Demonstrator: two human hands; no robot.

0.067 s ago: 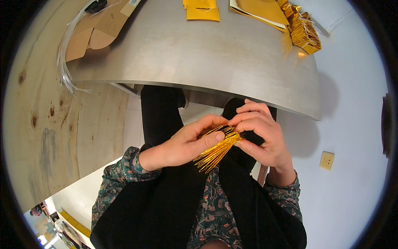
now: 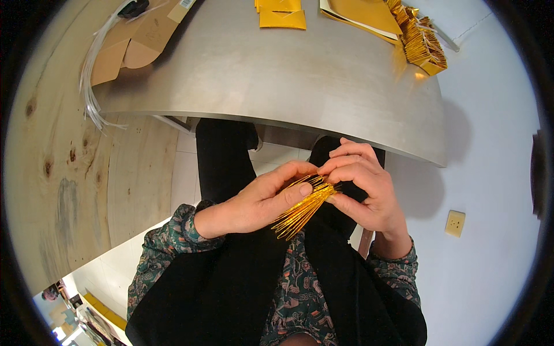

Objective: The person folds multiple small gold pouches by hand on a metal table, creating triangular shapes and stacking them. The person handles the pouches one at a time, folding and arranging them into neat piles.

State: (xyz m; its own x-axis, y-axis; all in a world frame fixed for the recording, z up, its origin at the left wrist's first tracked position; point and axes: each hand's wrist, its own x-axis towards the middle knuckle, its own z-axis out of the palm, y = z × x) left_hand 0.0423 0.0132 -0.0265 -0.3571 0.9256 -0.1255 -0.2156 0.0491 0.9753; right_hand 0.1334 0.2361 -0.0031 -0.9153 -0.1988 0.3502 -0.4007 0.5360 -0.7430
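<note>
A bundle of folded gold foil paper [image 2: 303, 214] is held over my lap, gathered narrow at its right end and fanned out toward the lower left. My left hand [image 2: 271, 196] is closed round it, thumb across the top of the folds. At the gathered end, my right hand [image 2: 360, 181] pinches the bundle between thumb and fingers; its other fingers are bent above. The fingertips of both hands almost meet at the bundle's upper edge. The underside of the bundle is hidden by the hands.
Ahead is a metal table [image 2: 259, 75], its curved edge above my knees. On it lie flat gold paper pieces [image 2: 283, 19], a gold sheet stack [image 2: 366, 17] and a row of folded gold papers [image 2: 424, 46]. Cardboard [image 2: 138, 49] and white strings [image 2: 89, 81] sit left, beside a wooden board [image 2: 86, 173].
</note>
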